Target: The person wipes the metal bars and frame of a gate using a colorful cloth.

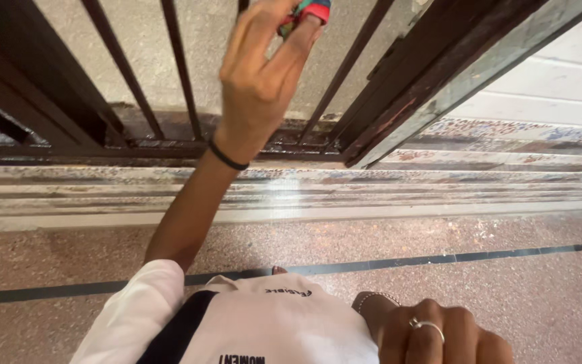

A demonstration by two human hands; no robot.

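So the left hand [264, 74] is stretched up to the top middle of the frame, thumb and fingers pinched shut on a small red and teal object [310, 9] that's mostly cut off by the top edge. Honestly can't tell what it is, could be a bit of cloth or a plastic thing. It sits right up against the dark metal gate bars [182, 67], which run across the whole upper half of the frame, with a plain grey surface showing between them. There's a thin black band [227, 159] around that wrist.

The right hand [439, 334] is down in the bottom right corner, fingers curled into a loose fist with nothing visibly in it, well apart from the bars. It's got a silver ring [427, 325] on one finger and a thin silver bracelet [372, 296] at the wrist.

The bottom middle shows the person's white shirt with a black stripe [237, 330]. Below the gate there's a worn stone threshold step [439, 189] crossing the frame, then a reddish speckled terrazzo floor [520, 283] with a dark inlaid line [493, 255] running left to right.
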